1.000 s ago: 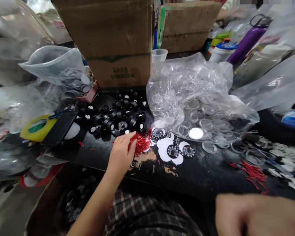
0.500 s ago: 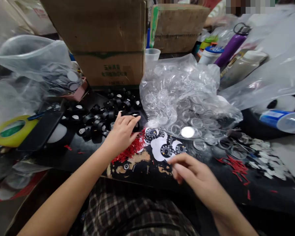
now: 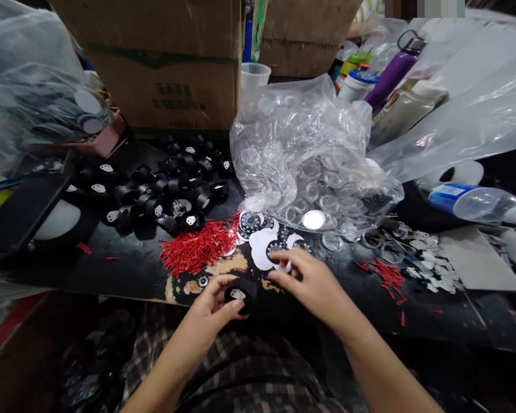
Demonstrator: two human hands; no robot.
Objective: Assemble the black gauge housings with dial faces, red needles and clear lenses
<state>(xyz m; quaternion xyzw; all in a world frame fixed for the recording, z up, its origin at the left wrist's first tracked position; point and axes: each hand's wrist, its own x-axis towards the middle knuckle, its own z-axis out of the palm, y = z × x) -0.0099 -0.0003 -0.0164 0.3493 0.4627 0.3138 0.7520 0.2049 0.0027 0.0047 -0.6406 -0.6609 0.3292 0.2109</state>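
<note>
My left hand (image 3: 215,304) grips a black round case (image 3: 246,295), its opening tilted toward me and a white insert (image 3: 237,293) showing inside. My right hand (image 3: 309,281) hovers at the printed black dials (image 3: 276,248), index finger and thumb apart over them. Whether its fingertips touch a dial is hard to see. Beside the dials lie white scalloped discs (image 3: 262,252). Left of these is a heap of small red pointers (image 3: 193,249), and behind it stand many more black cases (image 3: 155,189), some with white inserts.
A clear plastic bag (image 3: 301,143) spills transparent rings (image 3: 329,203) behind the dials. To the right lie more red slivers (image 3: 387,281), white cut pieces (image 3: 430,261) and a plastic bottle (image 3: 464,202). Cardboard boxes (image 3: 155,86) stand at the back. A black slab (image 3: 26,206) sits at left.
My left hand has come back from the cases toward the table's front edge, now with a black case in it. My right hand has moved slightly left over the dials. The view has shifted.
</note>
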